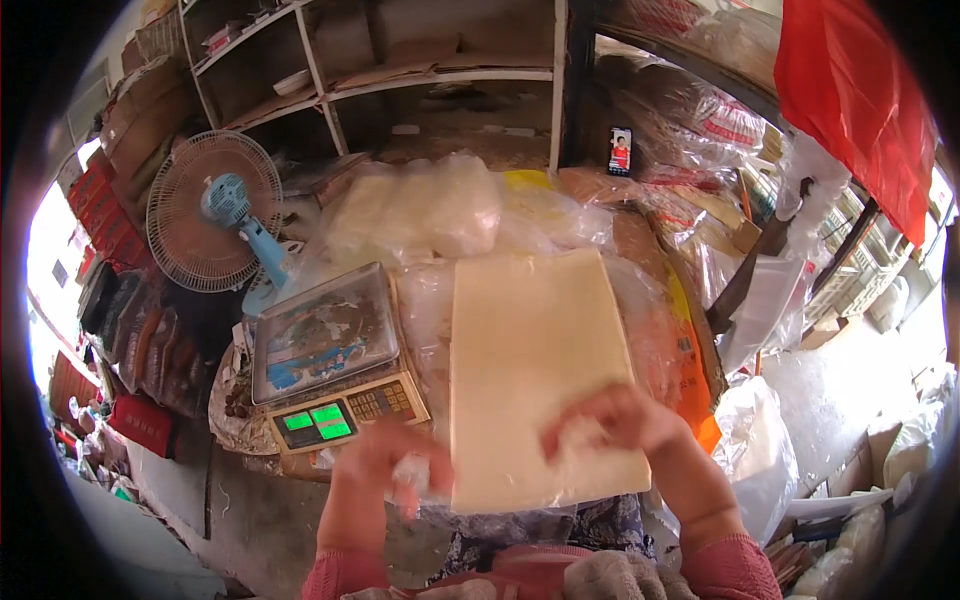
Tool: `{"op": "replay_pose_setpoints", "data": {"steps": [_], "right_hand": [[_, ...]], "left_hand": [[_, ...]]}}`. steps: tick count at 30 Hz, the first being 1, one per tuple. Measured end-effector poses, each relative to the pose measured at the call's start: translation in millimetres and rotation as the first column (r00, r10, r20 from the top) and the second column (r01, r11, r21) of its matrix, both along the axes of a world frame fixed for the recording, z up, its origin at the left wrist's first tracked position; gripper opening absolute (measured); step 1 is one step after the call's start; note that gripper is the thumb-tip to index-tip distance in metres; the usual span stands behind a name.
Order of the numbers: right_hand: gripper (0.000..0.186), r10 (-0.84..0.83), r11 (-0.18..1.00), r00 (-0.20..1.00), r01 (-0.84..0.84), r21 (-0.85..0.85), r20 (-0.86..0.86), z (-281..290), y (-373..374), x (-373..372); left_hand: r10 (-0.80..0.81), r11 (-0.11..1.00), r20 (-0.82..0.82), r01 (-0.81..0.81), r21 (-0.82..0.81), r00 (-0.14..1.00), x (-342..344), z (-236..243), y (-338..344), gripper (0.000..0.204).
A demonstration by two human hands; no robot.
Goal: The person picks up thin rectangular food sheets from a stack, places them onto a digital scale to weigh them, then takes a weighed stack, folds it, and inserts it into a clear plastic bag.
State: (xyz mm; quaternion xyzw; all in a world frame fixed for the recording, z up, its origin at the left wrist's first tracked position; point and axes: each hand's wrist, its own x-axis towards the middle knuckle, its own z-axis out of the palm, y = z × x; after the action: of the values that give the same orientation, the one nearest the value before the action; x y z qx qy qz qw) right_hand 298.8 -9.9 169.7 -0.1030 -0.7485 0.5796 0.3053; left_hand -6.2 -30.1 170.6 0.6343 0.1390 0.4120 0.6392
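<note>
A rectangular stack of flat cream-coloured sheets point(540, 340) lies on clear plastic in front of me. Just off its lower left edge is my left hand point(395, 465), smeared by motion; a whitish patch shows between its fingers, and I cannot make out whether it is something held. Over the lower right part of the stack hovers my right hand point(610, 422), its fingers curled but apart, with nothing visible in them. To the left stands a weighing scale point(330, 330) with a worn metal pan and a lit green display.
Behind the stack sits a plastic-wrapped cream bundle point(420, 205). A blue table fan point(225, 205) is at the far left of the scale. Shelves point(440, 75) line the back. A phone point(620, 150) stands upright there. Clear plastic bags point(760, 430) hang at the right.
</note>
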Motion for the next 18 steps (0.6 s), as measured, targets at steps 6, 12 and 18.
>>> {"op": "replay_pose_setpoints", "data": {"steps": [6,12,18], "right_hand": [[0.034,0.723,0.681,0.685,-0.728,0.078,0.084,37.6,-100.2,22.9],[0.012,-0.274,0.913,0.943,0.317,0.257,-0.188,57.3,-159.9,58.2],[0.029,-0.389,0.551,0.805,0.593,0.587,-0.449,76.8,-158.1,52.3]], "left_hand": [[-0.710,0.500,-0.236,0.712,0.494,0.663,3.6,-13.5,-65.5,0.048],[-0.378,0.856,-0.075,0.380,0.351,0.923,0.8,36.8,-89.2,0.030],[-0.621,0.506,-0.445,0.764,0.400,0.645,27.2,56.5,-97.1,0.037]]}}
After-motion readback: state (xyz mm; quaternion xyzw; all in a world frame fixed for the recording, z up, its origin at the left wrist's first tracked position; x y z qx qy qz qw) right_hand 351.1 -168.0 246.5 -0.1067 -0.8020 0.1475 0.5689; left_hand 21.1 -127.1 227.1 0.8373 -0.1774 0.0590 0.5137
